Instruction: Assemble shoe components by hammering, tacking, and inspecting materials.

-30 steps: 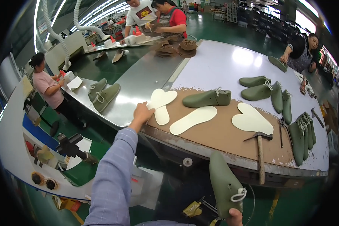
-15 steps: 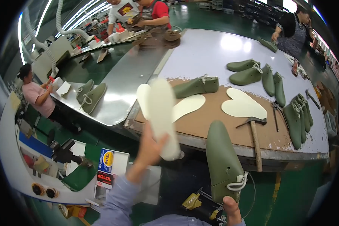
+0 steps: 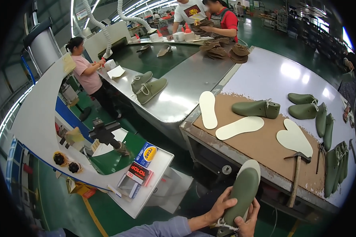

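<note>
Between my two hands is a green shoe last (image 3: 242,191), toe pointing away from me, with a white cord at its heel end. A white insole (image 3: 254,166) lies against its underside, its edge showing round the toe and along the right side. My left hand (image 3: 217,207) grips the last's left side, thumb on top. Around the heel end on the right, my right hand (image 3: 248,222) is closed, its thumb on the last and fingers along the insole's edge. Most of the insole is hidden behind the last.
On the table's brown board (image 3: 261,146) lie loose insoles (image 3: 239,127), another last (image 3: 255,108), a hammer (image 3: 296,179) and pincers (image 3: 320,156). More lasts (image 3: 336,168) stand at right. A machine (image 3: 110,134) is at left. Co-workers (image 3: 89,73) stand beyond the metal bench.
My left hand has brought the insole from above the table to the last's underside and now grips both. The view has turned left, so the table appears farther right.
</note>
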A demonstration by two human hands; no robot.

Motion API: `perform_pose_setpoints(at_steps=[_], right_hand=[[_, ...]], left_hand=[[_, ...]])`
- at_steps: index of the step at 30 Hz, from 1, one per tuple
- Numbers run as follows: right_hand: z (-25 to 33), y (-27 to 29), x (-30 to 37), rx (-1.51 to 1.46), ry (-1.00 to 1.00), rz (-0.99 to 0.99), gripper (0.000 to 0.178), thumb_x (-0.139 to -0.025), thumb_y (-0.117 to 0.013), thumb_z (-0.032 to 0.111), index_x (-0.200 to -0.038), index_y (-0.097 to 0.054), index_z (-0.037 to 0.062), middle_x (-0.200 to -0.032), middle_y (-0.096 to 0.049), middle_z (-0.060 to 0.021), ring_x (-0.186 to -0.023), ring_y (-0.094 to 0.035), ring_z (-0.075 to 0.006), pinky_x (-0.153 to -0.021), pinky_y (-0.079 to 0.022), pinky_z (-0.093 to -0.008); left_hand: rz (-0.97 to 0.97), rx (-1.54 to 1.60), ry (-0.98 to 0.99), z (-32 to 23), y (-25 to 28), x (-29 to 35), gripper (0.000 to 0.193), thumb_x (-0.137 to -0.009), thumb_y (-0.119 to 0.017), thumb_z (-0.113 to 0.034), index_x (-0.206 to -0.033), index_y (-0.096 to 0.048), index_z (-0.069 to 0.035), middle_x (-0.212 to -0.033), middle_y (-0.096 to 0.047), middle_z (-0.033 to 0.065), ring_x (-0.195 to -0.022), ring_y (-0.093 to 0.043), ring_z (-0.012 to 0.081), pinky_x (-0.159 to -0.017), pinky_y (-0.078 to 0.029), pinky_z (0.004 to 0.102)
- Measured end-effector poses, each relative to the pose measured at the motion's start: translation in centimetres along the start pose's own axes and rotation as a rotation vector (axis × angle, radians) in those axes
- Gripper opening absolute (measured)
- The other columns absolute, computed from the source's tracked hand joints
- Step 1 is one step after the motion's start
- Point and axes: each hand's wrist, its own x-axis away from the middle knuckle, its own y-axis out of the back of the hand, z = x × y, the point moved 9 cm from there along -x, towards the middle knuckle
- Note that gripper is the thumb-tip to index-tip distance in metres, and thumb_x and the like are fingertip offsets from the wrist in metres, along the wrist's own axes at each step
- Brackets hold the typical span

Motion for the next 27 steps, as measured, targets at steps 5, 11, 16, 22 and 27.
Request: perform_pose_setpoints(at_steps=[5,11,16,22,27], right_hand=[[-0.4,0.8,0.9,0.088,-0.023,-0.037,0.107,-0.070,-0.080,0.053,-0.147,-0.023,0.0063,-0.142,-0.037,-0.0163,-0.130,-0.038,-0.0282,-0.106,-0.035,-0.0387],[-1.1,-1.5,2.5,-0.284,-0.421,0.136,0.095,-0.078,-0.076,0.045,-0.147,-0.024,0.0062,-0.133,-0.046,-0.0132,-0.116,-0.052,-0.0263,-0.095,-0.046,-0.0360],[-2.9,5.3,1.9,0.303,-0.040,0.047,0.074,-0.083,-0.071,0.026,-0.143,-0.032,0.0066,-0.124,-0.056,-0.0154,-0.106,-0.060,-0.0283,-0.088,-0.050,-0.0377],[-2.3,3.0,-2.0,1.512,0.484,0.247,0.051,-0.071,-0.072,0.031,-0.116,-0.059,0.0097,-0.124,-0.053,-0.0176,-0.108,-0.054,-0.0343,-0.089,-0.043,-0.0448],[-6.5,6.9,-4.7,1.363,0.330,0.174,0.054,-0.068,-0.075,0.019,-0.117,-0.055,0.0051,-0.131,-0.049,-0.0179,-0.119,-0.047,-0.0354,-0.096,-0.040,-0.0442]], left_hand=[[-0.072,-0.112,-0.073,-0.1,-0.2,-0.2,0.067,-0.090,-0.060,-0.033,-0.141,-0.029,-0.001,-0.130,-0.045,0.0123,-0.118,-0.047,0.0188,-0.101,-0.039,0.0317],[-0.223,-0.262,0.044,1.2,1.3,-1.0,0.073,-0.088,-0.066,-0.041,-0.138,-0.034,0.001,-0.128,-0.044,0.0121,-0.112,-0.050,0.0180,-0.093,-0.045,0.0298],[-0.211,-1.382,-0.802,-10.1,-5.8,1.1,0.079,-0.075,-0.079,-0.025,-0.135,-0.036,0.001,-0.136,-0.043,0.0206,-0.124,-0.048,0.0335,-0.104,-0.039,0.0396],[0.618,-1.622,-0.728,-1.7,-10.6,2.2,0.067,-0.083,-0.066,-0.045,-0.133,-0.048,-0.004,-0.136,-0.049,0.0173,-0.130,-0.043,0.0341,-0.110,-0.031,0.0456],[0.587,-1.845,-0.464,7.0,0.6,-5.1,0.080,-0.078,-0.066,-0.052,-0.136,-0.044,-0.003,-0.135,-0.048,0.0211,-0.114,-0.050,0.0356,-0.098,-0.037,0.0478]])
